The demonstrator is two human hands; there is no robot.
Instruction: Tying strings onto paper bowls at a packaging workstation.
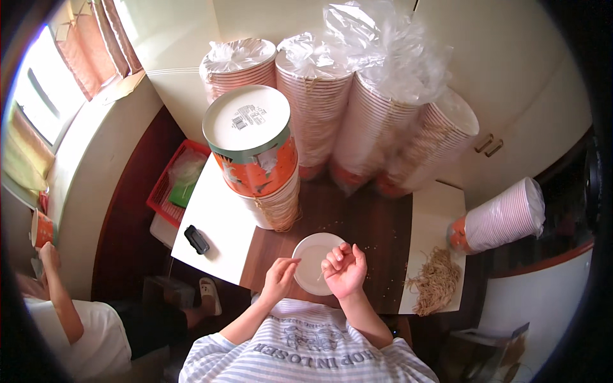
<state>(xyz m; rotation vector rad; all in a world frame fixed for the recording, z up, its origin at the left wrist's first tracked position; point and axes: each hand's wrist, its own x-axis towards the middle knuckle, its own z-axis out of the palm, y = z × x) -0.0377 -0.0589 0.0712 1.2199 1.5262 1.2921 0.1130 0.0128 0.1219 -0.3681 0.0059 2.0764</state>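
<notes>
My left hand (279, 279) is closed in a pinch at the left rim of a white round piece (311, 255), which looks like a paper tub's base or lid. Whatever lies between those fingertips is too small to make out. Over the right side of the same piece is my right hand (345, 270), palm up. Its fingers are half curled and the thumb stands apart; the palm looks bare. Beyond my left hand stands an upturned orange paper bucket (262, 167) with a white base, on a white stack of tubs (271, 207) draped with tan strands.
Tall plastic-wrapped tub stacks (313, 108) line the table's back. A bundle of tan straw-like strands (435, 281) lies right, near a wrapped tub stack (504, 217). A black object (196, 239) and a red basket (182, 185) are left. Another person (76, 319) holds an orange tub (42, 230).
</notes>
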